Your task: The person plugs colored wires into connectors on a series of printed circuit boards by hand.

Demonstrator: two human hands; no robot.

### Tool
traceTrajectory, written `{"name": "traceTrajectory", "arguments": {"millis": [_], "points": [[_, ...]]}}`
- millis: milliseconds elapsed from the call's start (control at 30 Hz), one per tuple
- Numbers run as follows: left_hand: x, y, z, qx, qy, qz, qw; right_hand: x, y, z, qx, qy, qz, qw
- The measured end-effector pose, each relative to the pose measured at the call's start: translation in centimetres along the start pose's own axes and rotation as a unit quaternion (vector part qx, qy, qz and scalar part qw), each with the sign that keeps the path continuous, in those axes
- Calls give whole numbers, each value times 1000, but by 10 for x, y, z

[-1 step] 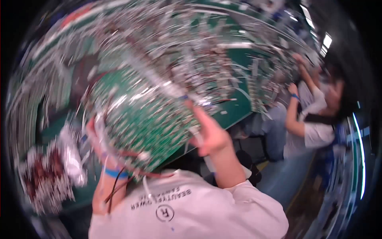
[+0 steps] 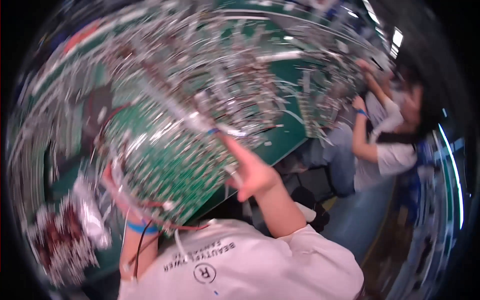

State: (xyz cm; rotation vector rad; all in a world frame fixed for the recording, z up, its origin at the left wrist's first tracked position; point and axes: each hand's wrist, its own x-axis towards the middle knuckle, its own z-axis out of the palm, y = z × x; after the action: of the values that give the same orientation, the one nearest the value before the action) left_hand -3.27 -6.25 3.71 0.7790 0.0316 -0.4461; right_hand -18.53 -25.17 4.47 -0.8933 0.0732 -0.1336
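Observation:
A large green circuit board panel, dotted with many small pale parts, is held up at a tilt in front of my chest. My left hand is closed round its left edge, partly covered by clear and reddish wires. A blue wristband with a dark cord sits on that wrist. At the panel's right edge my right hand grips it, with the forefinger stretched along the edge and the thumb lower down. Motion blur smears the panel's details, and the fingers beneath it are hidden.
A green workbench carries dense rows of blurred boards and wires. Bundled dark red and white wires lie at lower left beside a clear plastic bag. A seated co-worker works at the right.
The whole scene, with my hands and the panel, has shifted slightly left in the picture. Both hands keep their hold on the panel.

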Motion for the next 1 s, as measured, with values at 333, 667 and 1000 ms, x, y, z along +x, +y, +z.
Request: {"name": "traceTrajectory", "arguments": {"millis": [333,667,1000], "points": [[9,-15,49,-112,-32,-141,983,-10,2,-26,7,-234,-116,965],[40,-71,108,49,-108,2,993,-26,-34,-13,27,114,-251,961],[-1,-171,239,-102,-258,-287,917,-98,-102,-87,86,210,-275,934]]}}
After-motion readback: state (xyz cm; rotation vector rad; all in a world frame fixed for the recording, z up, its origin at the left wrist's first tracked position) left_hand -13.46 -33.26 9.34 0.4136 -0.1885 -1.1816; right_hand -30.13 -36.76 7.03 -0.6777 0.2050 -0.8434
